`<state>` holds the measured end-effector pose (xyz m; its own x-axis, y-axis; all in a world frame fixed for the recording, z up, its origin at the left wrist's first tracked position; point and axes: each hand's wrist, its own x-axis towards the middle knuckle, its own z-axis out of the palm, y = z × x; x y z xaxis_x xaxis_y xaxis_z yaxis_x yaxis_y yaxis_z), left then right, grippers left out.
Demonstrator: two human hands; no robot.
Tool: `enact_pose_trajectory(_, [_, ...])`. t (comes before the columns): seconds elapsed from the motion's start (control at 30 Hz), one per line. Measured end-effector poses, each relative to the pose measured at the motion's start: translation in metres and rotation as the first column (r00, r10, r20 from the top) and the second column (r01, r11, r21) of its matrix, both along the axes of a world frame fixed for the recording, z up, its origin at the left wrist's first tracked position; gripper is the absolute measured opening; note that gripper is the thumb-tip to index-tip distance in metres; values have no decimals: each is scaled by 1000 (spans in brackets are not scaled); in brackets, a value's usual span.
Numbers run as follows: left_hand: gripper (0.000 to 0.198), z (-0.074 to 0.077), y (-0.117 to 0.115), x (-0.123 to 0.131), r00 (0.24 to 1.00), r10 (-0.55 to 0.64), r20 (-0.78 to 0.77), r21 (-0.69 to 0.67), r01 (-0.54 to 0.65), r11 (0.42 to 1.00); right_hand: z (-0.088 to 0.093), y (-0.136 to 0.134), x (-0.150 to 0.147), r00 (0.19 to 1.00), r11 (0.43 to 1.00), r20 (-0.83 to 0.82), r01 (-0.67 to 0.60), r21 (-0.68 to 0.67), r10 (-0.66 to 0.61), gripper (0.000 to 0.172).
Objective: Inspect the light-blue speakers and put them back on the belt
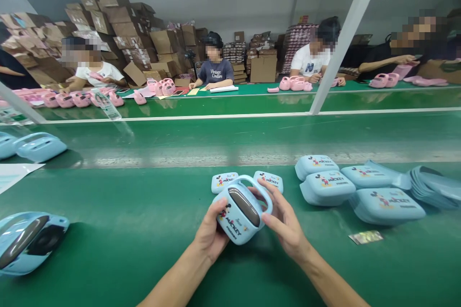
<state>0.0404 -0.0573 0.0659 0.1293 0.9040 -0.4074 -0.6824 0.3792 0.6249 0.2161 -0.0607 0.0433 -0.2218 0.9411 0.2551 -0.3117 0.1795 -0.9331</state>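
Note:
A light blue plastic casing (236, 218) with a loop handle, a glossy dark oval panel and a "MICKEY" print is held tilted above the green surface. My left hand (212, 230) grips its left side, thumb on the printed front. My right hand (286, 218) is curled round the right side, fingers at the handle. Just behind lie two light blue printed panels (224, 181), one on each side of the handle. What the undersides of my fingers touch is partly hidden by the casing.
Stacked printed blue panels (327, 186) and nested plain blue pieces (434, 187) lie to the right, near a small sticker sheet (365, 236). Another blue casing (34, 242) lies at left. Across the green belt (201, 139), several people work beside pink casings (81, 99); a white post (345, 43) stands between.

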Motion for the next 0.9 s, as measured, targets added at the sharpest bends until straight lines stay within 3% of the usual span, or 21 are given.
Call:
enact_pose_trajectory(0.07, [43, 1, 2, 0, 998, 27, 64, -67, -23, 997, 0, 1, 1, 1000, 1000, -11, -23, -15, 22, 60])
enact_pose_trajectory(0.2, [33, 2, 5, 0, 993, 25, 117, -71, -17, 997, 1, 1, -2, 1000, 999, 4, 0, -47, 0, 58])
enact_pose_trajectory(0.33, [35, -2, 4, 0, 994, 72, 85, -74, -66, 995, 1, -2, -9, 999, 999, 33, -7, -38, 9, 70])
enact_pose_trajectory(0.47, [47, -2, 0, -1, 998, 50, -34, -17, -50, 999, -1, -3, -13, 998, 990, 56, 11, -143, -3, 77])
enact_pose_trajectory(0.6, [58, 7, -6, -2, 972, -29, -235, 219, 82, 972, -1, -1, -2, 999, 992, -33, -46, -120, 42, 71])
enact_pose_trajectory(0.9, [66, 23, -17, 2, 834, 127, -537, 351, 84, 932, -9, 7, 2, 956, 971, -241, -204, -124, 169, 63])
